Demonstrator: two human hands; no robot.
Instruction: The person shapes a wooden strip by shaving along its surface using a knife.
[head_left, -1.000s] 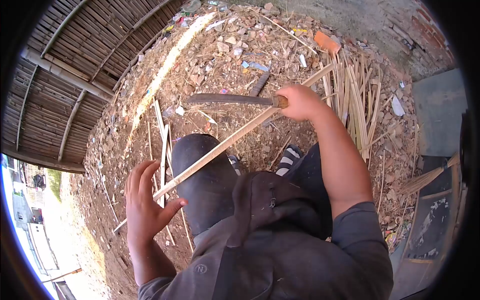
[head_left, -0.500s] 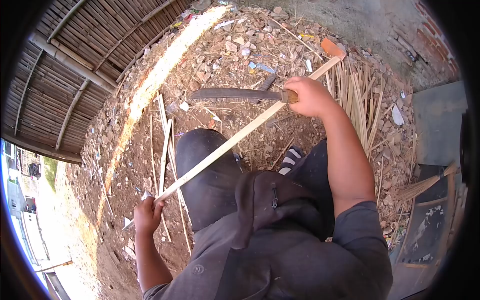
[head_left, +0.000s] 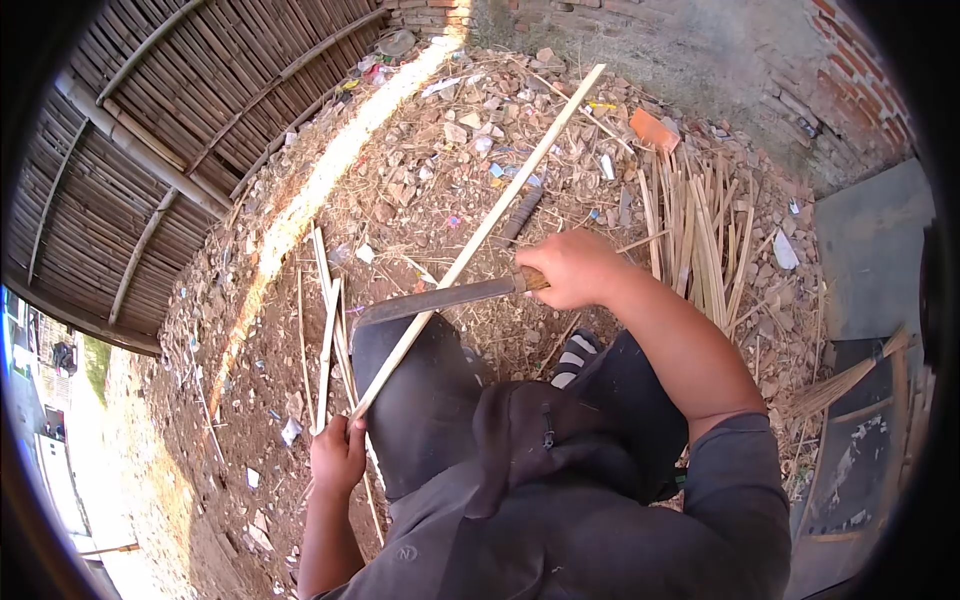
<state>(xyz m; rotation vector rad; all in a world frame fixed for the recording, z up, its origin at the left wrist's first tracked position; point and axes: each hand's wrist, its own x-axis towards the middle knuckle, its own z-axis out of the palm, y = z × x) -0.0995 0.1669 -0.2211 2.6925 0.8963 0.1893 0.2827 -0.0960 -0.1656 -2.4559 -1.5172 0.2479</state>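
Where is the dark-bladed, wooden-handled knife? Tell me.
In the head view, the dark-bladed, wooden-handled knife is in the right hand, its blade crossing the pale wooden strip near the left knee.

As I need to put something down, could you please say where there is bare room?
The barest dirt lies between the left hand and the sunlit ground, though small scraps dot it. It is crowded past the right hand with heaped slats, and ahead with rubble.
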